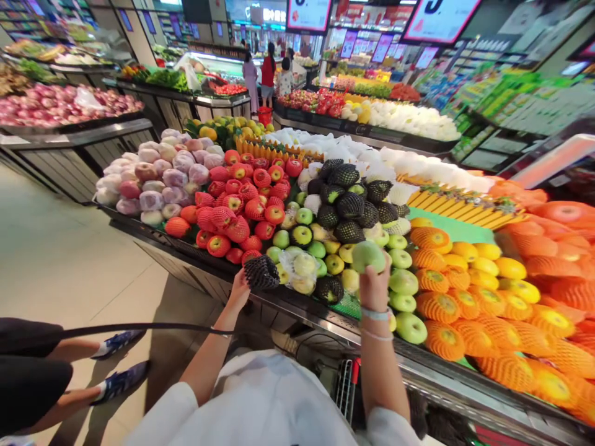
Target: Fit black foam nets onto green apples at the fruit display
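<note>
My left hand is closed on a black foam fruit net at the front edge of the fruit stand. Whether a fruit sits inside that net, I cannot tell. A pale green apple is gripped in the fingers of my right hand, held above the green apple pile. Around it lie loose green apples, a clear-wrapped pack of apples and a heap of fruit in black nets. Red fruit in red nets lies beyond my left hand.
Orange-netted fruit fills the stand's right side, wrapped pale fruit its left. The metal front rail runs before me. A wire cart is below. Another person's legs and shoes stand at left. A black cable crosses to my left wrist.
</note>
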Available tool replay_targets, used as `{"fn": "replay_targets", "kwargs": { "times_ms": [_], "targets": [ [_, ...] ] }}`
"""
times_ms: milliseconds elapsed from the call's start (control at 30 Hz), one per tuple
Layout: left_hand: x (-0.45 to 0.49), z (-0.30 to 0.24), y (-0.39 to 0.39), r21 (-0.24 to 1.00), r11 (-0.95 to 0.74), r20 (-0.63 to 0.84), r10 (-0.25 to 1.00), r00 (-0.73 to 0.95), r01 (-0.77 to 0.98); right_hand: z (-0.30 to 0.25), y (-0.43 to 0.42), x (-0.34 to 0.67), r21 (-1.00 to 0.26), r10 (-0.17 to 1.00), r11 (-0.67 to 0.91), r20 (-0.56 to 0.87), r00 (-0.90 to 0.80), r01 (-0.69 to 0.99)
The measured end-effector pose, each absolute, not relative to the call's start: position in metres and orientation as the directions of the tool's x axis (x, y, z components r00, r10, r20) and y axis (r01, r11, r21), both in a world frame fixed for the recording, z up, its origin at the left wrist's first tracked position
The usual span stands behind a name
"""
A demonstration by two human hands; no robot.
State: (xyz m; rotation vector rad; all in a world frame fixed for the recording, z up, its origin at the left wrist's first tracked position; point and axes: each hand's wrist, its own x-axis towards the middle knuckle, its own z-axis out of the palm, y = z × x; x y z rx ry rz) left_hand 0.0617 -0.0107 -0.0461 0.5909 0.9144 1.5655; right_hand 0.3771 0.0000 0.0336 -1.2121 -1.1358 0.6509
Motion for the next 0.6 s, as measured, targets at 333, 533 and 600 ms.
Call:
{"fn": "replay_targets", "kwargs": {
  "times_ms": [333, 533, 600],
  "targets": [
    [0.029, -0.003, -0.021, 0.979, -0.204, 0.205, 0.978, 0.034, -0.029, 0.032, -0.031, 0.202, -0.879, 0.999, 0.052, 0.053, 0.013, -0.474],
    [0.015, 0.017, -0.015, 0.951, -0.301, 0.29, 0.947, 0.141, 0.066, 0.01, -0.027, 0.19, -0.958, 0.997, 0.065, 0.071, -0.011, -0.278],
    [0.014, 0.019, -0.011, 0.954, -0.294, 0.283, 0.945, 0.164, 0.052, 0.002, -0.026, 0.187, -0.969, 0.995, 0.062, 0.079, -0.061, -0.238]
  ]
}}
